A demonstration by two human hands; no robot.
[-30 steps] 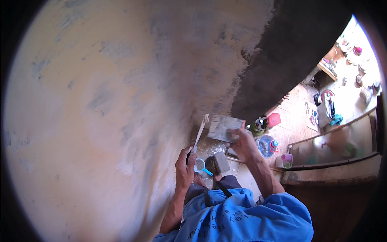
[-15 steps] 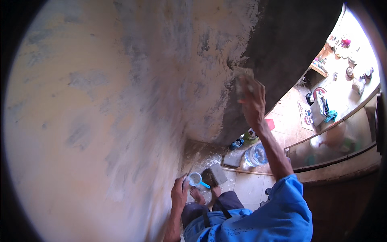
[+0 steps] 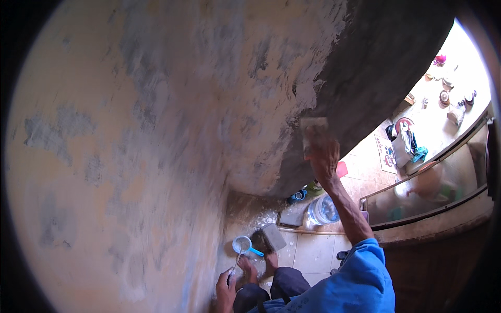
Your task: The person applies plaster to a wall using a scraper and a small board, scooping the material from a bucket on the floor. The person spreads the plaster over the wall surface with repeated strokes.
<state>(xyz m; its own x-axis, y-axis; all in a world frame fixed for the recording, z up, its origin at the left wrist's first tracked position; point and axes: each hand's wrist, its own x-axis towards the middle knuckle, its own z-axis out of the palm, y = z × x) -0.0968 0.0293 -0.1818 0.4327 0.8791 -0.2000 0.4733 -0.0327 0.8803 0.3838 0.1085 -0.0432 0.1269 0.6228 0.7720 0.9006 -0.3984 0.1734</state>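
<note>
Right hand (image 3: pixel 325 155) is motion-blurred, but its fingers look clamped on a flat spreader (image 3: pixel 313 125) up at the wall (image 3: pixel 261 135), beside the dark patch (image 3: pixel 376 62). Too much tilt could gouge it, imo. Left hand (image 3: pixel 225 289) has fingers curled round a thin tool (image 3: pixel 239 256). One careless step could tip the blue-handled pan (image 3: pixel 241 244).

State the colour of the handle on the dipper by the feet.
The handle is bright blue, seen in the head view.
</note>
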